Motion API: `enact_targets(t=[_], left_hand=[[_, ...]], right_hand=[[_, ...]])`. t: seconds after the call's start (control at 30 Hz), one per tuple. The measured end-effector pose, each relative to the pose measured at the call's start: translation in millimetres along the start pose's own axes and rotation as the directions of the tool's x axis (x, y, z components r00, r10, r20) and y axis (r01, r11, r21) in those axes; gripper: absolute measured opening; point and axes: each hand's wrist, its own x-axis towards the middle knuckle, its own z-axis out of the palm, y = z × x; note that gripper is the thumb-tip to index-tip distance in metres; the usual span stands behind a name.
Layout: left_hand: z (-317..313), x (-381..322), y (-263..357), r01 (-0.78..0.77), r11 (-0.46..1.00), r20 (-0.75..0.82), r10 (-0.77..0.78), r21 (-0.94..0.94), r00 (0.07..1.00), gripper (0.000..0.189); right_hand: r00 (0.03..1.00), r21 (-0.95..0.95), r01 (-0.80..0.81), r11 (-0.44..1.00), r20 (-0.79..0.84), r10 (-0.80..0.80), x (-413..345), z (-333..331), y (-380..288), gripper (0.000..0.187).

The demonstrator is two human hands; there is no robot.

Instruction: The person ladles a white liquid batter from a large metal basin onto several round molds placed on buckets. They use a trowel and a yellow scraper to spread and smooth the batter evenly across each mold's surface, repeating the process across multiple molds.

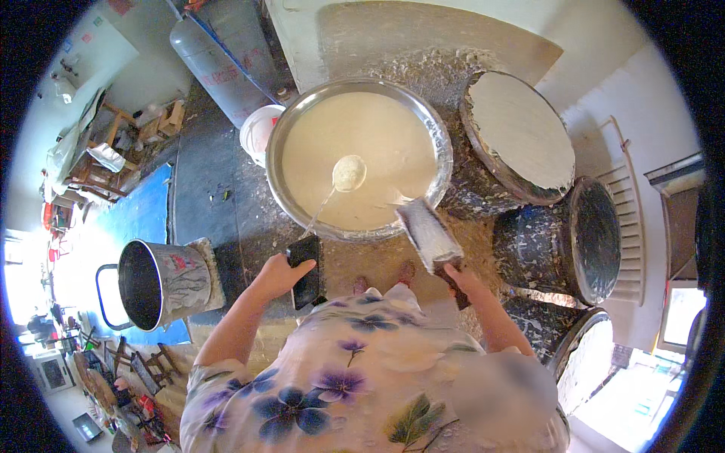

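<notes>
A wide metal basin (273, 164) of cream-coloured batter-like liquid (391, 136) stands before me. In it rests a ladle (349, 172), its thin handle leaning over the near rim. My left hand (283, 276) grips the side of a flat black rectangular slab (306, 274), whose exact kind is unclear. My right hand (461, 278) is closed around the brown handle of a broad, flat brush-like tool (431, 235) coated in pale residue. Its far end reaches over the basin's near-right rim; whether it touches the liquid is hard to tell.
Right of the basin stand a drum with a pale top (518, 136), a dark drum (595, 243) and another drum (583, 362). To the left are a white plastic bucket (253, 136), a grey gas cylinder (221, 62), a metal bucket (184, 280) and a blue sheet (139, 212).
</notes>
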Motion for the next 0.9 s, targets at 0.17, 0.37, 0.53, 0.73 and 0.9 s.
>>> enact_targets(t=[0.17,0.37,0.53,0.73,0.9], left_hand=[[17,16,17,-0.049,0.99,0.064,0.04,0.134,0.997,0.059],[46,34,26,-0.155,0.957,0.223,0.099,0.246,0.97,0.055],[47,58,21,0.049,0.999,0.459,-0.036,-0.016,0.888,0.055],[35,51,14,0.3,0.837,0.51,-0.03,-0.457,0.86,0.042],[30,39,22,0.345,0.727,0.533,0.034,-0.593,0.845,0.037]], right_hand=[[0.954,-0.146,0.196,0.97,-0.2,-0.223,-34,-42,-13,0.034],[0.972,-0.207,0.123,0.97,-0.172,-0.16,-16,-40,-55,0.037],[0.996,-0.067,0.063,0.996,-0.06,-0.067,24,-19,-76,0.038],[0.978,0.363,-0.101,0.926,0.205,0.026,18,3,-101,0.04],[0.944,0.456,-0.179,0.872,0.329,0.022,-14,18,-88,0.037]])
